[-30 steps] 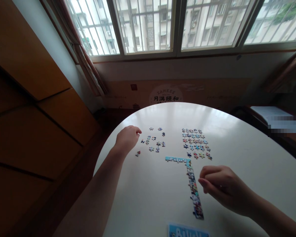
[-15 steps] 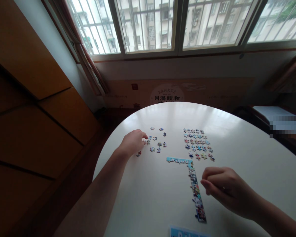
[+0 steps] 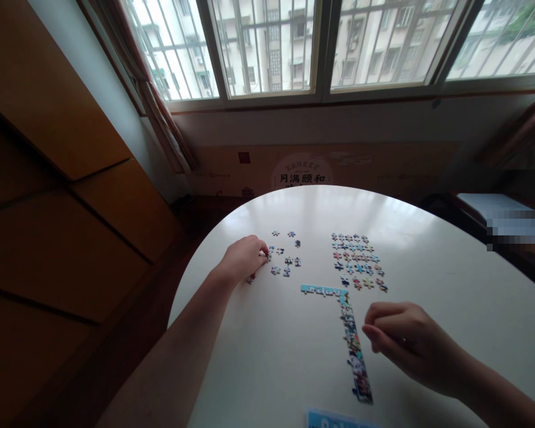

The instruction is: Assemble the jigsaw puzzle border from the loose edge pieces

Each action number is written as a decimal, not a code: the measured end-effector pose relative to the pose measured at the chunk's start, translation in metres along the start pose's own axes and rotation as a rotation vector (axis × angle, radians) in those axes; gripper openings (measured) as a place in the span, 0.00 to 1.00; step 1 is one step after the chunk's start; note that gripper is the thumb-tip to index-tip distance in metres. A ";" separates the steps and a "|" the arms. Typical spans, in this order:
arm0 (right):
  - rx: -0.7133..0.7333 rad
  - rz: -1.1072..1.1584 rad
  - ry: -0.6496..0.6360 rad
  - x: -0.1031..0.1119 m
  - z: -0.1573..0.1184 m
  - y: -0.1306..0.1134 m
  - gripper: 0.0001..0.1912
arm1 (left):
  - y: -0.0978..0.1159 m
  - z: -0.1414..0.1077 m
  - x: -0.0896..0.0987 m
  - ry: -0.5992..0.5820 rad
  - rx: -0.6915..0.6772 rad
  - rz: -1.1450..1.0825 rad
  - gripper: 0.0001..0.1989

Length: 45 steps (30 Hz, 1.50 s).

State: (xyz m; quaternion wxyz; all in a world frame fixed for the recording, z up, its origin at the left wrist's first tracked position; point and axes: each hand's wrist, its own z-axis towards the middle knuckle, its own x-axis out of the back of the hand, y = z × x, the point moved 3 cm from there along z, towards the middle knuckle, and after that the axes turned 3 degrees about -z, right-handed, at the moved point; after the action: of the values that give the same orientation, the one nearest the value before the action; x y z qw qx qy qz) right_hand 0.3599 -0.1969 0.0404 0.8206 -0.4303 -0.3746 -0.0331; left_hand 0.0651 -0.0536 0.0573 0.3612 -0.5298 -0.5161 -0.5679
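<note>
My left hand (image 3: 244, 259) reaches to the left group of loose jigsaw puzzle pieces (image 3: 289, 260). Its thumb and forefinger are pinched on a small puzzle piece (image 3: 268, 258) at the group's left side; the fingertips partly cover it. Another piece (image 3: 251, 277) lies just under this hand. My right hand (image 3: 401, 339) is closed above the table, with its fingers curled in, and whatever they hold is hidden. Left of it lies an L-shaped strip of joined puzzle pieces (image 3: 351, 333), with a light blue top arm and a darker, many-coloured long arm.
Rows of loose puzzle pieces (image 3: 357, 257) lie on the right of the round white table (image 3: 249, 368). A blue printed sheet or box (image 3: 339, 418) shows at the near edge. Beyond the table stands a printed panel (image 3: 365, 169) under barred windows. A wooden cabinet (image 3: 111, 238) is at left.
My left hand has shifted slightly right, and its thumb and forefinger have closed together at the puzzle piece. My right hand stays in place.
</note>
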 end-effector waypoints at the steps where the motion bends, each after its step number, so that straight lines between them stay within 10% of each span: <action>1: 0.000 0.000 0.001 0.000 0.000 0.000 0.24 | 0.000 0.000 0.000 -0.001 -0.002 -0.001 0.11; 45: -0.015 -0.010 -0.010 0.001 -0.001 0.003 0.24 | 0.011 -0.003 0.000 -0.087 -0.206 -0.134 0.11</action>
State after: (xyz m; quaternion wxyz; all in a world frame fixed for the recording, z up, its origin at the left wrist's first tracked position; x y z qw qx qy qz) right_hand 0.3622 -0.1956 0.0388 0.8154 -0.4345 -0.3806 -0.0380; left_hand 0.0752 -0.0591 0.0603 0.2431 -0.5526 -0.5045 -0.6173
